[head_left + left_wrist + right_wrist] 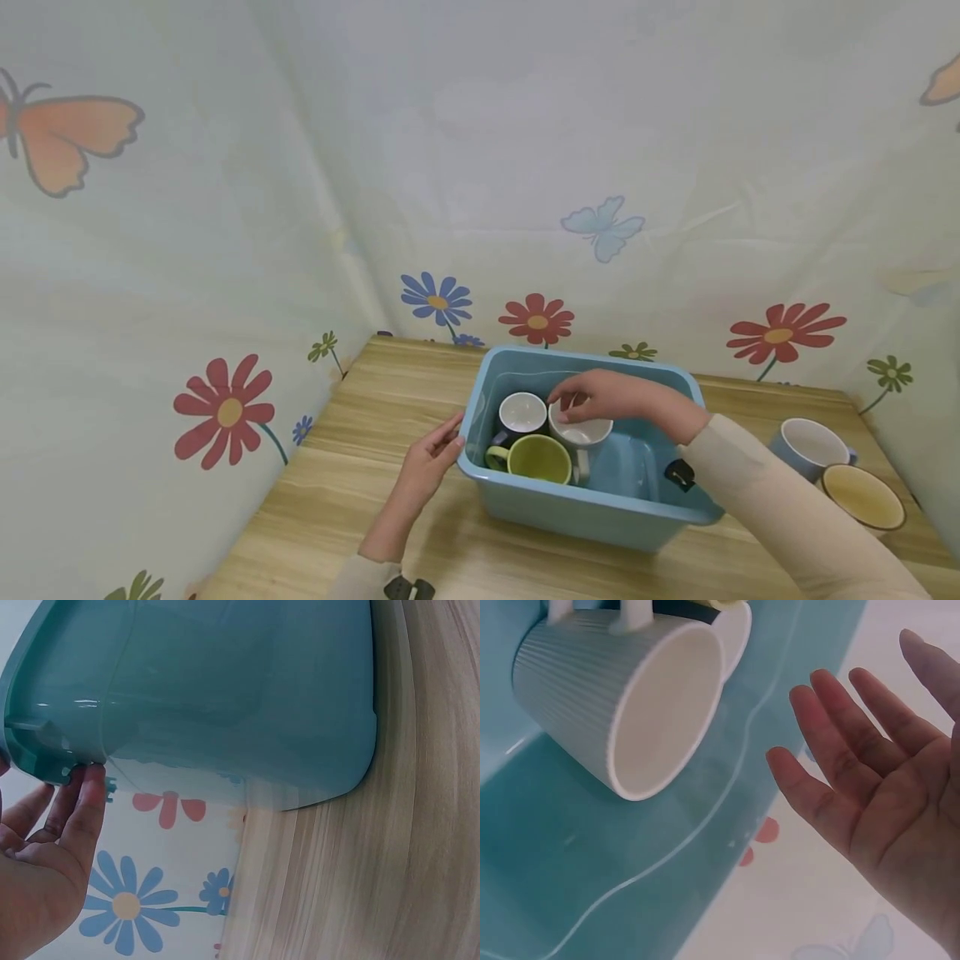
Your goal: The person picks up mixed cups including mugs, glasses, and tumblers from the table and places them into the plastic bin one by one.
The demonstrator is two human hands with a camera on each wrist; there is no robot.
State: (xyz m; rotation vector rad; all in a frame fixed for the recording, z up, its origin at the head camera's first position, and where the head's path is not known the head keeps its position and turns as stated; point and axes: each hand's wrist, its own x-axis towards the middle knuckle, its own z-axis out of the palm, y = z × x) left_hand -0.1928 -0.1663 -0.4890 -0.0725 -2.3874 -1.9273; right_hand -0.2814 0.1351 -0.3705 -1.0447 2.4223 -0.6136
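Observation:
A blue plastic bin (573,504) stands on the table with mugs inside. My left hand (427,467) is at its left rim; in the left wrist view the fingertips (94,776) press under the lip, with a bit of the thumb at the frame's edge. Over the bin, my right hand (596,396) hovers above a white mug (592,433). The right wrist view has its fingers (829,742) spread and apart from this ribbed mug (577,694). Beside it sit a white-lined dark mug (522,412) and a yellow-green mug (540,458).
Right of the bin, a blue mug (810,446) and a cream mug with a dark rim (862,496) stand on the wooden table (405,375), partly behind the right sleeve. A flowered cloth (480,167) hangs behind and at the sides.

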